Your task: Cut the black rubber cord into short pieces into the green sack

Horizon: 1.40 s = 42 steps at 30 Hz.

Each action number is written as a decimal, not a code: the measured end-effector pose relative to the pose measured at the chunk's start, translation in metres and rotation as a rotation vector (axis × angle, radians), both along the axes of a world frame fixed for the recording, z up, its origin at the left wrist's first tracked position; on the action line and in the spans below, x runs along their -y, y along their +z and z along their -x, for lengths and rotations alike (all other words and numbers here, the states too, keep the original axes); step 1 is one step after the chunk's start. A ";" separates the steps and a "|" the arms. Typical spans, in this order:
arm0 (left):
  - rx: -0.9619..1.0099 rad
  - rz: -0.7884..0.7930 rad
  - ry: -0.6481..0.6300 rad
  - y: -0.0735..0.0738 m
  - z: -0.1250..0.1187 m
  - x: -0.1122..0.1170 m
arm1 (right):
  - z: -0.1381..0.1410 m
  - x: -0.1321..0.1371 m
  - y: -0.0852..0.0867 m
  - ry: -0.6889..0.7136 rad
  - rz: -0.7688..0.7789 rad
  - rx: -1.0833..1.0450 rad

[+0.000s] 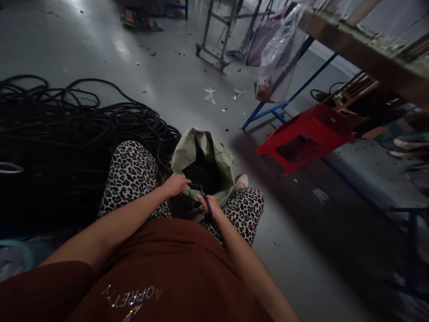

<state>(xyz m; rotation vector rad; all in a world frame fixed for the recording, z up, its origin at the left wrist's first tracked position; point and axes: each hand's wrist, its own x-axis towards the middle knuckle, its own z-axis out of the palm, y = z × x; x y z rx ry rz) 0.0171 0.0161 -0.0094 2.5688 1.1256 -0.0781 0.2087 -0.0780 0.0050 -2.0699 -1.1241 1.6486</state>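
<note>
A pale green woven sack (226,161) stands with its mouth wide between my knees, dark pieces (203,174) heaped inside. Over its near rim, my left hand (176,184) is closed on a black cord (193,185), whose short end sticks out past the fingertips toward the right. My right hand (210,206) grips a pair of scissors (208,205) by the black handles. The blades point up and sit close to the cord's end; whether they touch it is too dim to tell.
A large tangle of black cord (83,120) covers the floor at left. To the right are a red plastic stool (301,138) and a table (362,49) with blue legs and a hanging clear bag (281,53). A wheeled metal frame (212,56) and another person's feet (140,22) are farther back.
</note>
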 end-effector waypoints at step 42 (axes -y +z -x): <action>0.012 0.029 -0.012 0.007 -0.018 0.014 | 0.005 -0.006 -0.012 0.109 -0.040 -0.099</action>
